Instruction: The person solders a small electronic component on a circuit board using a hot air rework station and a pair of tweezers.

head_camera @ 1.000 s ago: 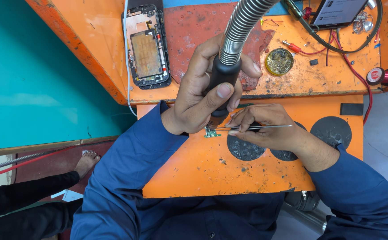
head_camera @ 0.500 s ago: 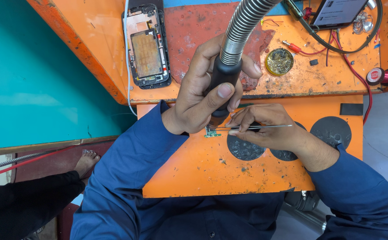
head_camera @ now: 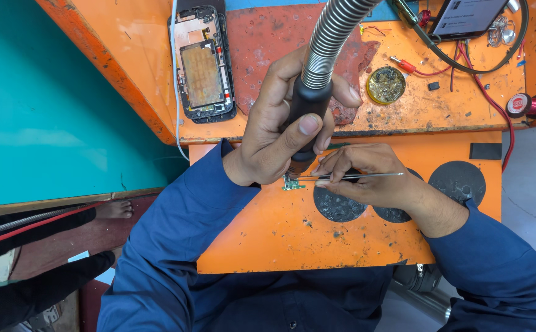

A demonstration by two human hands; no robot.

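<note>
The left hand (head_camera: 274,138) is wrapped tight around the black handle of a hot-air wand (head_camera: 310,107) on a ribbed metal hose, nozzle aimed down at a small green circuit board (head_camera: 292,182) lying on the scuffed orange bench (head_camera: 268,240). The right hand (head_camera: 366,178) pinches slim steel tweezers (head_camera: 348,176), tips at the board's edge. Doing this well probably means holding the nozzle steady just above and pressing lightly. An opened phone (head_camera: 203,64) lies well apart
</note>
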